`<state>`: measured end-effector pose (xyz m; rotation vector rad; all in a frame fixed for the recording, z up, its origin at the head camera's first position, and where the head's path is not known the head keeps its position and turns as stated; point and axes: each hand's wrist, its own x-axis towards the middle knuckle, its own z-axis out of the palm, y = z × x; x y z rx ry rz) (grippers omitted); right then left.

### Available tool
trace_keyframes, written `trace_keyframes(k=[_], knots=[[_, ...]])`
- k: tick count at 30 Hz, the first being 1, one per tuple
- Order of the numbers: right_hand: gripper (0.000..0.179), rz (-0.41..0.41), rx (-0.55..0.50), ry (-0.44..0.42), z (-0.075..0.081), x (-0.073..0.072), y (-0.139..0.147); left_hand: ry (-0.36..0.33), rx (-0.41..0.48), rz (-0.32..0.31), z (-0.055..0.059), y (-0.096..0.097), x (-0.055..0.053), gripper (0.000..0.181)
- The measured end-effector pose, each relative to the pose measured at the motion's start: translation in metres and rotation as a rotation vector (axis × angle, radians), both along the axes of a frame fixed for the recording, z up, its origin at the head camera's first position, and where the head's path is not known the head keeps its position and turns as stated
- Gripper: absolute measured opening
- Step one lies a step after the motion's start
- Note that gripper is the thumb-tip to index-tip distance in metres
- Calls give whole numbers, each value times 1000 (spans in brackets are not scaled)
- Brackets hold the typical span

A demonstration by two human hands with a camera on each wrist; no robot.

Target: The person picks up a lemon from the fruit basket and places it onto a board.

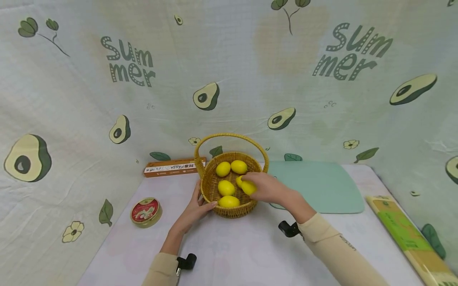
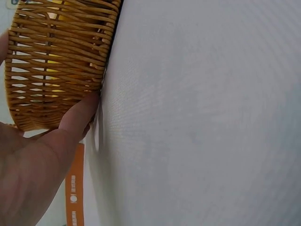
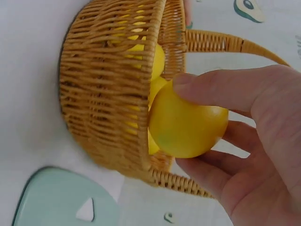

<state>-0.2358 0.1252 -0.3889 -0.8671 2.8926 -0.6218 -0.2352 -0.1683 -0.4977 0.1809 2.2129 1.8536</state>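
Note:
A round wicker basket (image 1: 234,212) with a tall arched handle stands on the table and has several yellow lemons (image 1: 229,201) inside. My right hand (image 1: 266,187) grips another lemon (image 3: 188,123) between thumb and fingers at the basket's right rim, partly overlapping a lemon behind it. At the basket's left side, my left hand (image 1: 195,210) holds the wall, thumb at the front rim and fingers along the outside. In the left wrist view, one finger (image 2: 81,114) of it lies against the wicker (image 2: 56,70) low near the table.
A brown pasta box (image 1: 168,167) lies behind to the left. Nearer on that side is a round tin (image 1: 146,212) with a red lid. A pale green cutting board (image 1: 318,186) lies right of the basket, and a long green-and-yellow packet (image 1: 408,234) along the right edge.

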Motion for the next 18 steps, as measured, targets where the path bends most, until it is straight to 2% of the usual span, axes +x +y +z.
trace_keyframes(k=[9, 14, 18], knots=[[56, 36, -40, 36, 6, 11, 28, 3, 7, -3, 1, 1, 3, 105], [54, 20, -44, 21, 9, 15, 45, 3, -6, -4, 2, 0, 3, 105], [54, -13, -43, -1, 4, 13, 64, 7, -8, -6, 1, 0, 3, 104]])
